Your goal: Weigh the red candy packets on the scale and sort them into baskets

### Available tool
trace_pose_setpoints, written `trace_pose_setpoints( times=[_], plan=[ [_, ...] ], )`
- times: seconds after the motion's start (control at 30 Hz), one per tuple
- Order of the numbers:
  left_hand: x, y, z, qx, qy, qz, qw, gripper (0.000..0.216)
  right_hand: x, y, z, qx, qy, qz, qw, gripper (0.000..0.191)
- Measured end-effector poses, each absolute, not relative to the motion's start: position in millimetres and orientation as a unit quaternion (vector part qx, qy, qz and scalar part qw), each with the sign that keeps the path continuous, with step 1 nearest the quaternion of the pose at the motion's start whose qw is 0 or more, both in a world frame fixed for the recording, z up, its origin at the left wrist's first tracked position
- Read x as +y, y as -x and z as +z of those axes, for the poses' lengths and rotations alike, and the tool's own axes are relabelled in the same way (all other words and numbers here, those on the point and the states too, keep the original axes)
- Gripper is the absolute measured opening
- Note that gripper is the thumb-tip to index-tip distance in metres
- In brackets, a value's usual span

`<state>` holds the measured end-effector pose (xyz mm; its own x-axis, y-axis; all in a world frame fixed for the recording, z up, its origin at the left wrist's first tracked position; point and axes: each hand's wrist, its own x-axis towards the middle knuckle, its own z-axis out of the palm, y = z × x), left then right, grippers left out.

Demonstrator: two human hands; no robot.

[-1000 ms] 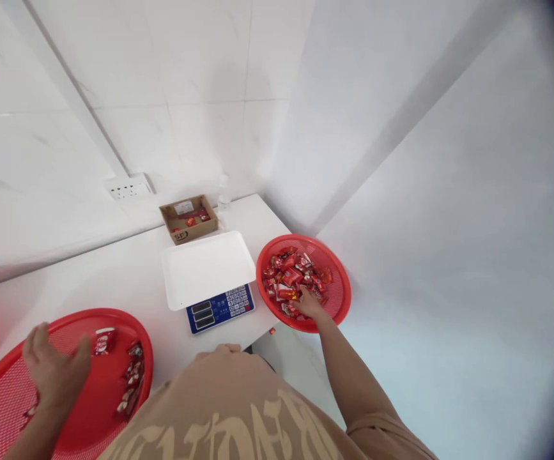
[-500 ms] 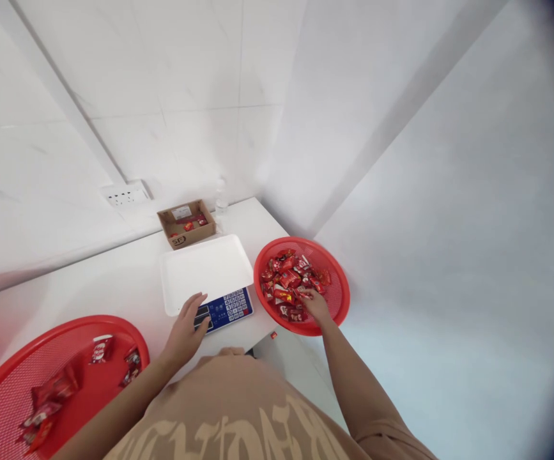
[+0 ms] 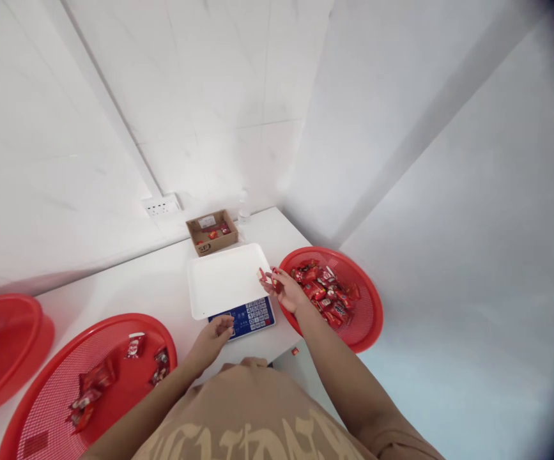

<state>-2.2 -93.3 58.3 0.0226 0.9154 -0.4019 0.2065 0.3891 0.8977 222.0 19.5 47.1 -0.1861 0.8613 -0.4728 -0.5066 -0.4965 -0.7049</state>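
Note:
My right hand [image 3: 287, 291] is closed around a few small red-wrapped candies [image 3: 271, 278], held above the right edge of the scale's white tray [image 3: 226, 281]. Beside it, a round red basket [image 3: 371, 306] holds a heap of similar red packets [image 3: 327, 291]. My left hand [image 3: 215, 337] is empty, its fingers loosely bent with a gap at the thumb. It rests by the scale's blue keypad panel [image 3: 252, 318] and partly covers the display. Nothing lies on the white tray.
Behind the scale stands a cardboard box [image 3: 200, 248] with a few red items, near a clear bottle [image 3: 243, 207]. To the left are a large red basket [image 3: 161, 326] with several packets and another red basket [image 3: 22, 303]. A red packet [image 3: 295, 351] lies below the table edge.
My right hand has lifted out of the right basket and moved left to the tray with candies. My left hand has drawn its fingers in and off the tray edge. The view has shifted.

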Motion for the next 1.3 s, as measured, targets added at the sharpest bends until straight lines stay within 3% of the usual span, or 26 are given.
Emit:
trace_pose_setpoints(
  times=[0.23, 0.47, 0.57, 0.7, 0.77, 0.87, 1.07, 1.17, 1.3],
  plan=[
    [-100.5, 22.4, 53.3, 0.652, -0.390, 0.339, 0.554, 0.042, 28.8, -180.1, 36.0, -0.184, 0.524, 0.724, 0.409, 0.018],
    [-103.6, 28.8, 46.8, 0.650, -0.395, 0.316, 0.567, 0.042, 24.1, -162.7, 27.3, -0.312, 0.477, 0.732, 0.374, 0.057],
    [-102.4, 31.2, 43.2, 0.654, -0.400, 0.314, 0.561, 0.043, 26.8, -175.4, 21.2, -0.401, 0.542, 0.633, 0.380, 0.057],
    [-101.2, 33.1, 37.6, 0.656, -0.396, 0.308, 0.564, 0.044, 25.1, -228.0, 1.2, -0.519, 0.662, 0.383, 0.383, 0.047],
    [-100.8, 33.4, 35.6, 0.653, -0.393, 0.305, 0.571, 0.044, 17.4, -260.6, -12.7, -0.539, 0.713, 0.314, 0.321, 0.045],
    [-99.9, 33.1, 33.9, 0.650, -0.391, 0.299, 0.580, 0.045, 0.3, -297.8, -33.0, -0.563, 0.739, 0.322, 0.182, 0.048],
    [-97.8, 27.7, 33.3, 0.641, -0.400, 0.288, 0.589, 0.045, -16.9, -300.1, -45.5, -0.594, 0.761, 0.260, -0.007, 0.073],
    [-97.7, 24.9, 35.3, 0.632, -0.403, 0.282, 0.598, 0.043, -13.0, -288.7, -43.3, -0.607, 0.761, 0.229, -0.018, 0.067],
    [-98.7, 25.3, 38.0, 0.631, -0.401, 0.282, 0.601, 0.043, -5.6, -291.4, -42.6, -0.590, 0.769, 0.240, 0.052, 0.045]
  ],
)
